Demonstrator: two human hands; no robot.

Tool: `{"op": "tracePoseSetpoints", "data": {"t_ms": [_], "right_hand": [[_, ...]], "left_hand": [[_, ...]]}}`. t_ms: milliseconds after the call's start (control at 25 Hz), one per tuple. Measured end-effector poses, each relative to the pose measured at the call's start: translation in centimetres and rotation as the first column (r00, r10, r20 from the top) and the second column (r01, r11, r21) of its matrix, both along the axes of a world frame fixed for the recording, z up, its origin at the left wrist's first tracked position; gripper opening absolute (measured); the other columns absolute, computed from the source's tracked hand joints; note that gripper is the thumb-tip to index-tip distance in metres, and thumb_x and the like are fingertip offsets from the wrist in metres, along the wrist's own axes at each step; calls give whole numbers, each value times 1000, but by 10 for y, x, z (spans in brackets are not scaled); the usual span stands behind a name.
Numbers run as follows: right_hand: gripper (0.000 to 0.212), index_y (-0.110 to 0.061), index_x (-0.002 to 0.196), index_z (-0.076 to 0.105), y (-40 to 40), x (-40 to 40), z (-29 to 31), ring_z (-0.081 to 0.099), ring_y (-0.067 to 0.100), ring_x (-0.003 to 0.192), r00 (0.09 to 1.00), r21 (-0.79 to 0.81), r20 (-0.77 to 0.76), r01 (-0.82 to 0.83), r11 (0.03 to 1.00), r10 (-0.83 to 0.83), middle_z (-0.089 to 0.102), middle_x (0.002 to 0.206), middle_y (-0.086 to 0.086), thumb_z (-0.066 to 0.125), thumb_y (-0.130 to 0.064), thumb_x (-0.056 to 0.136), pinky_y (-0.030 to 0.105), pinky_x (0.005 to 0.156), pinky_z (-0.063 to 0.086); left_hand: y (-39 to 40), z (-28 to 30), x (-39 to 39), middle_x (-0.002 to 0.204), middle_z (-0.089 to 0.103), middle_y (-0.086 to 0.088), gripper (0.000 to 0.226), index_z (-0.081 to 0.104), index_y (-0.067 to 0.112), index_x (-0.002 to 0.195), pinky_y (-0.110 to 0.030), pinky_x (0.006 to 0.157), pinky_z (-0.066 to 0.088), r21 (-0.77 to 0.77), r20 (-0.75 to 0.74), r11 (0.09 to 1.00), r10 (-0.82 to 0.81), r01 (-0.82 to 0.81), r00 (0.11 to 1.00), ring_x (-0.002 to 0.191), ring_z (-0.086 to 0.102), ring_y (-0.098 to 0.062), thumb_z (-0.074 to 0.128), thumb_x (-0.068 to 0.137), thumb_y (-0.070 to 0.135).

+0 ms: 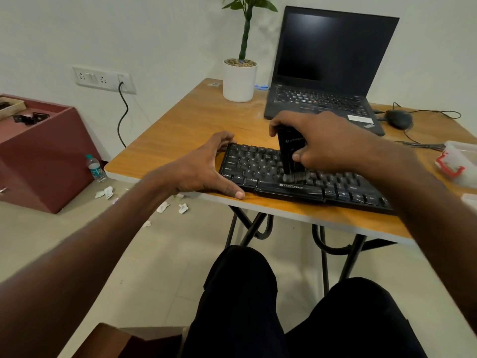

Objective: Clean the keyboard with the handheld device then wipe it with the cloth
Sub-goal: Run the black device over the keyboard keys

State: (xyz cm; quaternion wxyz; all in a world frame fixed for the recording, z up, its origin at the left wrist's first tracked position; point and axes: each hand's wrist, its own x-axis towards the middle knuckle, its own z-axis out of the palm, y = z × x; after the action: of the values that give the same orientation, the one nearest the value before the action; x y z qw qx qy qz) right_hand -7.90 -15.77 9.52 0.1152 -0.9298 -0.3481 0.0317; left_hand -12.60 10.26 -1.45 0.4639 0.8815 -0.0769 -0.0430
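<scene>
Keyboard (296, 177): lying at the centre of the frame on the tabletop (180, 125), its near edge sitting close to the tabletop's front rim.
Handheld device (290, 153): standing nearly upright at mid-frame, its brush end pressing on the lower key rows.
Right hand (322, 140): wrapping its fingers round the device's body, thumb low on the side.
Left hand (204, 169): spreading wide, thumb and fingers bracing the keyboard's left end.
Cloth: not showing anywhere in frame.
Risk: pushing hard could be sliding the keyboard toward the front rim, should the bracing hand be letting go; tilting the brush could be catching a keycap.
Laptop (325, 73): sitting open, upper right, behind the keyboard.
</scene>
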Motion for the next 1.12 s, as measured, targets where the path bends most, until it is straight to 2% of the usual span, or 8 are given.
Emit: {"op": "tracePoseSetpoints", "data": {"t_ms": [80, 200, 360, 520, 680, 840, 1000, 1120], "right_hand": [[64, -43, 138, 46, 5, -3, -4, 58, 23, 110, 996, 84, 91, 15, 996, -22, 58, 134, 5, 72, -10, 90, 24, 68, 46], [65, -44, 142, 44, 22, -13, -20, 63, 19, 110, 997, 338, 12, -73, 938, 73, 59, 135, 1, 72, -14, 91, 19, 71, 52], [65, -48, 143, 41, 26, -4, -23, 62, 24, 114, 991, 187, 133, -11, 982, -14, 62, 135, 2, 71, -21, 92, 35, 81, 58], [61, -45, 141, 44, 36, -10, -18, 61, 20, 114, 988, 205, 40, -154, 966, 149, 62, 132, -3, 70, -16, 93, 32, 80, 54], [58, -48, 136, 43, 46, -12, -14, 62, 24, 113, 979, 103, 157, -144, 984, 127, 62, 131, -2, 68, -19, 93, 46, 84, 57], [56, -45, 137, 44, 42, -5, -5, 58, 22, 118, 988, 49, 58, -147, 988, 144, 59, 135, -4, 69, -19, 93, 44, 89, 55], [57, -43, 137, 46, 34, -5, -8, 57, 18, 115, 981, 144, -45, -181, 973, 190, 57, 128, -8, 68, -13, 94, 30, 79, 50], [55, -43, 134, 48, 12, 4, 7, 54, 24, 123, 991, -70, -97, -100, 993, 93, 56, 137, -2, 69, -12, 93, 38, 87, 47]], "left_hand": [[-1, 1, 0, 161, 35, 12, 147, 19, 32, 163, -29, 120, 39, 2, -5, 1000, -6, 6, 1000, 148, 37, -8, 101, 42, 55], [-1, -1, 1, 160, 36, 11, 144, 19, 32, 163, -27, 118, 39, 10, 0, 1000, 6, -6, 1000, 147, 37, -9, 102, 47, 49], [-2, 0, 0, 155, 38, 13, 139, 21, 32, 161, -31, 121, 39, 20, 12, 1000, 5, -6, 1000, 146, 38, -8, 103, 50, 47], [0, -1, 1, 159, 39, 10, 136, 19, 33, 162, -40, 125, 36, 31, 17, 1000, 4, -4, 1000, 149, 37, -10, 104, 56, 46], [-2, 1, -1, 160, 38, 10, 136, 19, 32, 161, -38, 124, 36, 29, 14, 1000, 8, -8, 1000, 149, 37, -9, 104, 56, 47], [-1, 1, -1, 162, 37, 9, 132, 21, 33, 160, -39, 125, 35, 32, 12, 999, 9, -9, 1000, 150, 36, -12, 104, 57, 46], [-5, 4, -3, 158, 39, 9, 127, 21, 31, 160, -30, 119, 38, 27, 21, 1000, 10, -11, 1000, 146, 38, -10, 101, 61, 37], [-2, 3, -2, 157, 36, 10, 130, 22, 31, 160, -25, 116, 38, 13, 2, 1000, 7, -7, 1000, 147, 36, -11, 103, 59, 37]]}}
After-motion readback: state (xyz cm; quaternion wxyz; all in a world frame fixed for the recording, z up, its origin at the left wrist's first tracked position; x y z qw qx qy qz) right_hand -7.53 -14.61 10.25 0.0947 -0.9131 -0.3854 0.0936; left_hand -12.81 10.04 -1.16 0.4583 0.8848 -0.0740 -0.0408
